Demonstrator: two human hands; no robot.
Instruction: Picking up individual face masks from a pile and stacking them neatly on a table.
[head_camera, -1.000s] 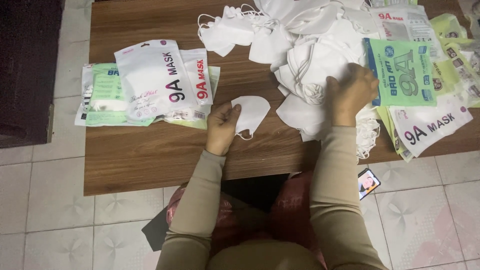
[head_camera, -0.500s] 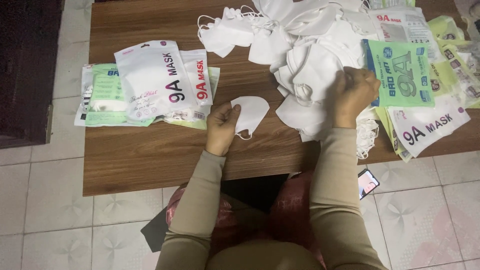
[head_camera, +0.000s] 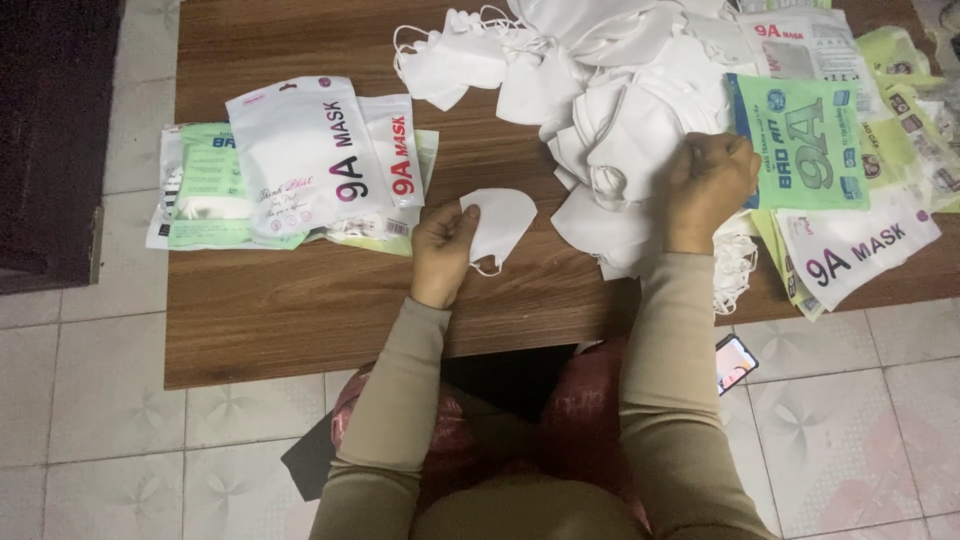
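Observation:
My left hand (head_camera: 442, 243) pinches the left edge of a single folded white mask (head_camera: 505, 222) that lies flat on the brown wooden table (head_camera: 300, 300). My right hand (head_camera: 708, 185) is closed on the big heap of loose white masks (head_camera: 620, 110) at the table's middle and back, gripping one of them by its edge. Both arms wear tan long sleeves.
A stack of white and green mask packets (head_camera: 290, 170) lies left of my left hand. More green and white packets (head_camera: 830, 160) are piled at the right edge. A phone (head_camera: 735, 362) shows below the table's front edge, over a tiled floor (head_camera: 80, 420).
My right hand has shifted slightly right on the heap of masks. The left hand and its mask have hardly moved.

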